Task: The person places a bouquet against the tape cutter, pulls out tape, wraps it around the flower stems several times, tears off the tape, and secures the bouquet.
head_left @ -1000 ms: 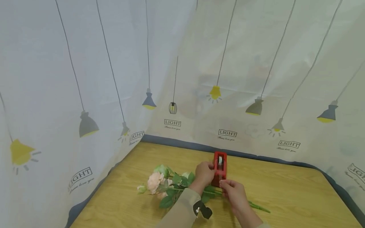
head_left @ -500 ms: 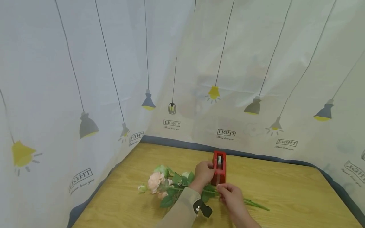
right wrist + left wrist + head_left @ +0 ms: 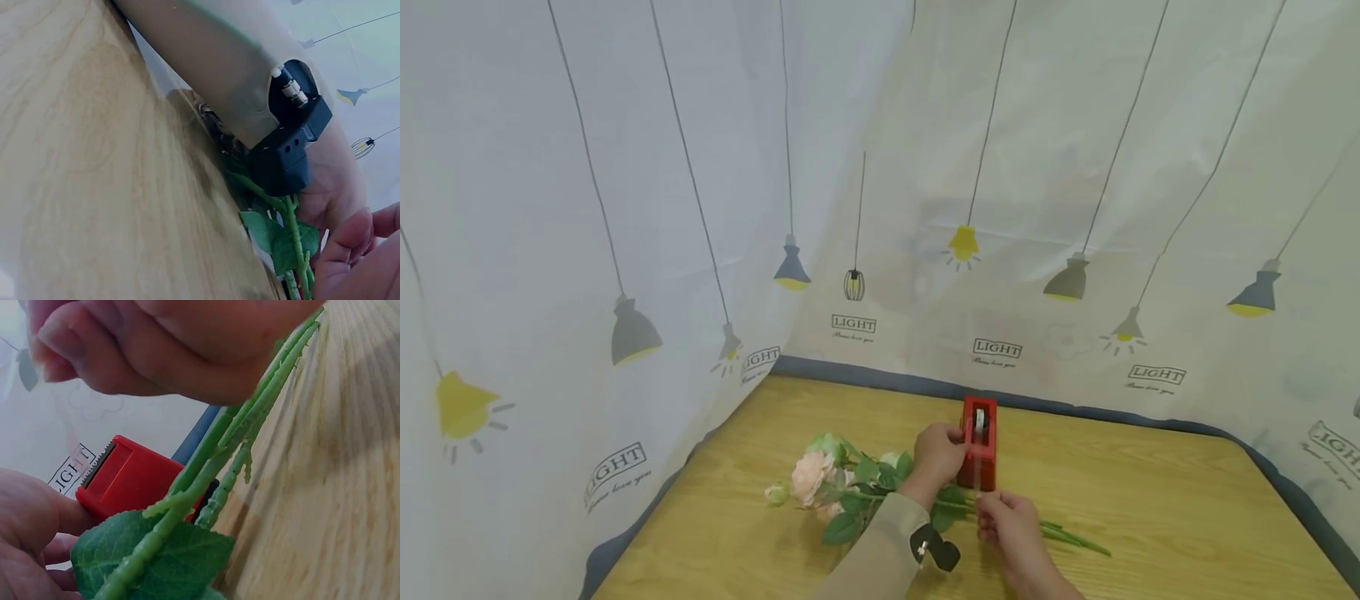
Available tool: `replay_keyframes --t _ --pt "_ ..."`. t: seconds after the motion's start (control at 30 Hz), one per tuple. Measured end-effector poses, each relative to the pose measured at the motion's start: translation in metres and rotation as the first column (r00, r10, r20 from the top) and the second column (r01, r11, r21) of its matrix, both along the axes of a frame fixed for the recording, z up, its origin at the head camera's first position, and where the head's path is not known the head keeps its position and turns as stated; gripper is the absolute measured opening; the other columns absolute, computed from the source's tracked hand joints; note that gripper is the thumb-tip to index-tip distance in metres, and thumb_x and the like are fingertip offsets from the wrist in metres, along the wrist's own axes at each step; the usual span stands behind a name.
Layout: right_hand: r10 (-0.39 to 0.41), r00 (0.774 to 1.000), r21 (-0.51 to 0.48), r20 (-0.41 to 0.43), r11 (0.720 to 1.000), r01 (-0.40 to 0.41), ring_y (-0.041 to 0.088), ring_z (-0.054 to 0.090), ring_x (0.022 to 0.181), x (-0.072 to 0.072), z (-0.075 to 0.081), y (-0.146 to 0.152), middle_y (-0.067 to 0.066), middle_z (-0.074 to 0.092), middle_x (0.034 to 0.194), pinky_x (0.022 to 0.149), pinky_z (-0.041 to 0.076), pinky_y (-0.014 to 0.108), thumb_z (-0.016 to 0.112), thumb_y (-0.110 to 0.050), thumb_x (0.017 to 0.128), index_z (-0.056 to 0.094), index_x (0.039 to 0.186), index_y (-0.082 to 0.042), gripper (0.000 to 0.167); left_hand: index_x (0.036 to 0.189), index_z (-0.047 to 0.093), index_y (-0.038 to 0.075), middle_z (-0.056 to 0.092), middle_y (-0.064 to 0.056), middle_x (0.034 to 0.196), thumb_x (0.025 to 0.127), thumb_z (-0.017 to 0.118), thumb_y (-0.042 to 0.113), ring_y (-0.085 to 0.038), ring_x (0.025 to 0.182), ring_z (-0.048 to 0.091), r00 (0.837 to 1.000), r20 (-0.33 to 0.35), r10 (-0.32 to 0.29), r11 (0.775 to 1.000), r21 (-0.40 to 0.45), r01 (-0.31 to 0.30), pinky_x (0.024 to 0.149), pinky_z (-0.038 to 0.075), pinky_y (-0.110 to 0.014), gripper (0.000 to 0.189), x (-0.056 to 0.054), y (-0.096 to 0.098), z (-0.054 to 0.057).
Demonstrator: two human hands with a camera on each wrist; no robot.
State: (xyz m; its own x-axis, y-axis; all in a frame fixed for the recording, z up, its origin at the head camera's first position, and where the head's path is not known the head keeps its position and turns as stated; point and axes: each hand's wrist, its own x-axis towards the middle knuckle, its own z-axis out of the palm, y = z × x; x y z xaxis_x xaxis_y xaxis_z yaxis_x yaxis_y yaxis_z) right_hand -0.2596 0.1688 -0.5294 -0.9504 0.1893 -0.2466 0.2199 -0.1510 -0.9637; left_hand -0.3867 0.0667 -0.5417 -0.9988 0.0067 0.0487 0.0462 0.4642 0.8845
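Note:
A red tape dispenser [image 3: 990,454] stands near the back edge of the table, its roll visible from above. My left hand [image 3: 938,454] grips its left side; in the left wrist view, the thumb and fingers lie against the red body below the serrated cutter [image 3: 99,464]. A clear strip of tape [image 3: 977,477] runs from the dispenser's front toward me. My right hand [image 3: 1011,529] pinches its free end between thumb and index finger. Beneath both hands lie artificial roses [image 3: 812,477] with peach blooms at left and green stems [image 3: 1075,539] pointing right. My left forearm hides part of the leaves.
The wood-grain table [image 3: 1157,492] is bordered at the back and left by a pale curtain [image 3: 880,208] printed with hanging lamps. A black wrist camera mount [image 3: 934,548] sits on my left wrist above the flowers.
My right hand has drawn back from the dispenser toward me, and the strip of tape reaches farther out. My left hand and the roses have stayed almost in place.

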Motion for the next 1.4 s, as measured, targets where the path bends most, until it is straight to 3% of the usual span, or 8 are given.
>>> replay_keyframes --t 0.37,0.6,0.73,0.87,1.07,1.2,1.4 --pt "-0.001 1.0 0.018 0.012 1.0 0.0 0.008 0.057 0.064 0.003 -0.018 -0.006 -0.001 0.062 0.073 0.058 0.054 0.02 0.061 0.001 0.098 0.068 0.081 -0.002 0.018 0.101 0.082 0.012 0.079 0.0 0.095 0.093 0.081 0.016 -0.012 0.086 0.068 1.0 -0.007 -0.001 1.0 -0.006 0.001 0.074 0.06 -0.03 0.01 0.001 -0.001 0.0" --pt "0.004 1.0 0.208 -0.006 0.978 -0.003 0.012 0.064 0.066 -0.001 -0.028 -0.001 0.004 0.069 0.075 0.056 0.058 0.023 0.065 0.001 0.097 0.071 0.094 0.012 0.012 0.101 0.083 0.013 0.079 0.001 0.095 0.094 0.08 0.018 -0.013 0.086 0.069 1.0 -0.017 0.014 0.999 0.032 -0.013 0.073 0.061 -0.031 0.009 0.005 -0.001 -0.002" --pt "0.019 1.0 0.305 0.007 0.952 -0.02 0.012 0.068 0.068 -0.004 -0.031 0.001 0.007 0.072 0.078 0.058 0.062 0.026 0.066 -0.001 0.097 0.072 0.098 0.011 0.013 0.102 0.083 0.013 0.078 0.0 0.096 0.095 0.079 0.017 -0.013 0.085 0.069 1.0 0.01 0.022 0.997 0.076 -0.022 0.072 0.062 -0.032 0.008 0.008 -0.002 -0.002" --pt "0.019 1.0 0.342 0.017 0.939 -0.024 0.013 0.068 0.067 -0.004 -0.031 0.001 0.007 0.073 0.076 0.057 0.062 0.027 0.068 -0.002 0.097 0.07 0.099 0.009 0.012 0.102 0.083 0.013 0.078 -0.001 0.096 0.096 0.079 0.016 -0.013 0.086 0.069 1.0 0.016 0.02 0.995 0.1 -0.021 0.073 0.063 -0.032 0.009 0.007 -0.002 -0.003" --pt "0.036 0.999 0.374 -0.011 0.927 -0.029 0.014 0.069 0.06 -0.004 -0.029 0.001 0.008 0.073 0.072 0.054 0.062 0.029 0.073 -0.002 0.094 0.048 0.123 0.006 0.039 0.102 0.083 0.012 0.078 -0.002 0.096 0.094 0.08 0.016 -0.014 0.085 0.07 1.0 0.011 0.027 0.994 0.107 -0.028 0.073 0.064 -0.034 0.009 0.006 -0.002 -0.005" --pt "0.066 0.998 0.448 -0.012 0.893 -0.054 0.014 0.067 0.057 -0.006 -0.028 0.003 0.006 0.072 0.07 0.053 0.06 0.03 0.073 -0.004 0.094 0.054 0.129 0.008 0.041 0.101 0.083 0.012 0.078 -0.002 0.095 0.094 0.081 0.016 -0.014 0.084 0.069 0.999 0.021 0.029 0.992 0.122 -0.031 0.072 0.063 -0.033 0.009 0.006 -0.003 -0.006" --pt "0.107 0.994 0.568 -0.015 0.819 -0.08 0.013 0.061 0.05 -0.01 -0.027 0.005 0.003 0.067 0.062 0.049 0.053 0.028 0.072 -0.005 0.092 0.066 0.119 0.007 0.03 0.099 0.084 0.013 0.078 0.0 0.094 0.093 0.082 0.018 -0.013 0.085 0.069 0.999 0.019 0.034 0.995 0.096 -0.036 0.072 0.063 -0.031 0.008 0.004 -0.002 -0.005"
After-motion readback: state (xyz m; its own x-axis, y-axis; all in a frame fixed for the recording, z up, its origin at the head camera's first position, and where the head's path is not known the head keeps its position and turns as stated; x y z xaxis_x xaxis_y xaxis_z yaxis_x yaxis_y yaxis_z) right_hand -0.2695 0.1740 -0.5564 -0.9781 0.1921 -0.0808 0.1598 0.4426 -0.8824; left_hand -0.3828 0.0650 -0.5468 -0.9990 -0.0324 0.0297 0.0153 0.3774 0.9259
